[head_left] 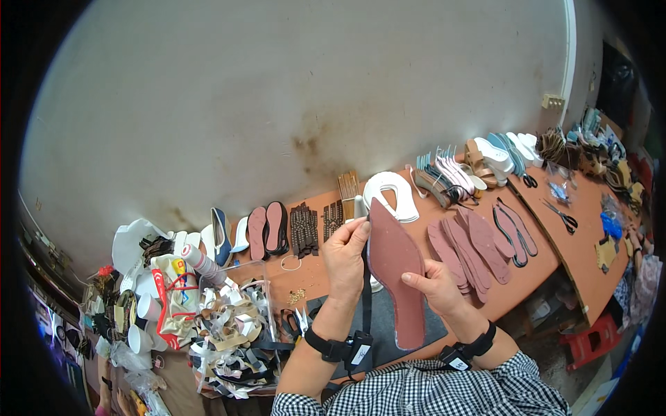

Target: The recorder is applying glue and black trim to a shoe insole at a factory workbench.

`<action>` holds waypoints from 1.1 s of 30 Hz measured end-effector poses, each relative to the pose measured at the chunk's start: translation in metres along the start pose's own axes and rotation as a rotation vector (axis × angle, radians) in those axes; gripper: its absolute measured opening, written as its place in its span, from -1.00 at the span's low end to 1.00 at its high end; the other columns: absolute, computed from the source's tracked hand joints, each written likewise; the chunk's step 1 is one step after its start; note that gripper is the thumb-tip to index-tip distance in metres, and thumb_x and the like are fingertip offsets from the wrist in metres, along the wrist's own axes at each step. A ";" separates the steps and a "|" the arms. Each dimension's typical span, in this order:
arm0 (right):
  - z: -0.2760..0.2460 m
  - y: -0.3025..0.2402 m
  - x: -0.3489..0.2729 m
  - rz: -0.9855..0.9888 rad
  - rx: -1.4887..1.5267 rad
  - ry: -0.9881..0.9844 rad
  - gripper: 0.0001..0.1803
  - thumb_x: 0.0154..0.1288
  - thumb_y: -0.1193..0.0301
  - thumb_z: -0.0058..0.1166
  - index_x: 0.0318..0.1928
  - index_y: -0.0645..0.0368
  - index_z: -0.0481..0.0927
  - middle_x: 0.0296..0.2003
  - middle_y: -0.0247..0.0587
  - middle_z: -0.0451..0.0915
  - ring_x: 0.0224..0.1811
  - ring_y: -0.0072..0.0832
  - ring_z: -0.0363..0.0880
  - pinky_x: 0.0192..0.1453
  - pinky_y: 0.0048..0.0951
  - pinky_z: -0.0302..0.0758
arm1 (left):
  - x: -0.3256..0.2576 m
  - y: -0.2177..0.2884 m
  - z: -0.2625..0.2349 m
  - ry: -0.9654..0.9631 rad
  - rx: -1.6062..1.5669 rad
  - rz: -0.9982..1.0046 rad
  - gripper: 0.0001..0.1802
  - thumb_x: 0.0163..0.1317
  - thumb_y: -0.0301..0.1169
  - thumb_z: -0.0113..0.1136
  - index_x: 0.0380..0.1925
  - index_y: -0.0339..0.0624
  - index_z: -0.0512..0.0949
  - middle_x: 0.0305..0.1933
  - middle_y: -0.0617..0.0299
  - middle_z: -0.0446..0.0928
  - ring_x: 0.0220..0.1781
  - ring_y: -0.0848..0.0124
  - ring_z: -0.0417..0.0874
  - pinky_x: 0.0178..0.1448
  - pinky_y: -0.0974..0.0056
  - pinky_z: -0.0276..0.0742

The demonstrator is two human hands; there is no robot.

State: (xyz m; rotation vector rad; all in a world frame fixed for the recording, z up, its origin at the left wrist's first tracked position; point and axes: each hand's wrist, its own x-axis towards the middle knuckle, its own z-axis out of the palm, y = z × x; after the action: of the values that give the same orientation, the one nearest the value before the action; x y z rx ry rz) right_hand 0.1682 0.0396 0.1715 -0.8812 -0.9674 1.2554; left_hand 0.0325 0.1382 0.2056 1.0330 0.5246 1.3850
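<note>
A reddish-brown shoe sole (397, 256) with a pale rim is held up in front of me, its pointed end at the top. My right hand (438, 288) grips its right edge near the narrow waist, thumb on the face. At the upper left edge, my left hand (348, 251) pinches a black strip (367, 301) against the sole, and the strip hangs down beside it. What the left fingers do behind the edge is hidden. Below the sole lies a dark grey mat (435, 331). Scissors (302, 321) rest left of the mat.
A clear bin (243, 333) of strap scraps stands left. More reddish-brown soles (466, 251) are piled right. White horseshoe-shaped pieces (409, 200), woven brown pieces (304, 229) and several shoes line the wall. A red stool (590, 343) sits under the right-hand table.
</note>
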 end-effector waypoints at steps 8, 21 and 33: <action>0.002 -0.004 -0.003 0.016 0.007 0.000 -0.80 0.18 0.47 0.07 -0.21 0.33 0.53 -0.29 -0.24 0.59 -0.32 -0.63 0.53 -0.19 -0.61 0.48 | -0.002 0.001 0.001 0.016 -0.038 0.029 -0.80 0.16 -0.48 0.15 -0.25 -0.40 0.53 -0.32 0.27 0.55 -0.32 0.59 0.50 -0.22 0.53 0.43; 0.005 -0.006 -0.005 0.022 0.000 -0.003 -0.78 0.18 0.47 0.08 -0.19 0.34 0.53 -0.28 -0.26 0.58 -0.32 -0.64 0.52 -0.19 -0.61 0.47 | -0.007 0.004 0.007 0.081 0.229 0.197 -0.88 0.13 -0.47 0.18 -0.38 -0.32 0.53 -0.44 0.36 0.48 -0.44 0.63 0.42 -0.34 0.54 0.35; 0.000 0.000 -0.005 -0.022 -0.176 0.017 -0.78 0.19 0.44 0.07 -0.20 0.34 0.52 -0.30 -0.29 0.57 -0.34 -0.68 0.49 -0.24 -0.66 0.46 | -0.005 0.010 0.008 -0.004 0.814 0.611 -0.92 0.05 -0.56 0.18 -0.41 -0.31 0.55 -0.46 0.19 0.49 -0.50 0.48 0.47 -0.41 0.44 0.38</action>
State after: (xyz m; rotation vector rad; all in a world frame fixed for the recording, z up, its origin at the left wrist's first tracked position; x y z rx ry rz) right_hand 0.1675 0.0349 0.1709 -1.0134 -1.0829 1.1546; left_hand 0.0324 0.1296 0.2167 1.9713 0.8463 1.7345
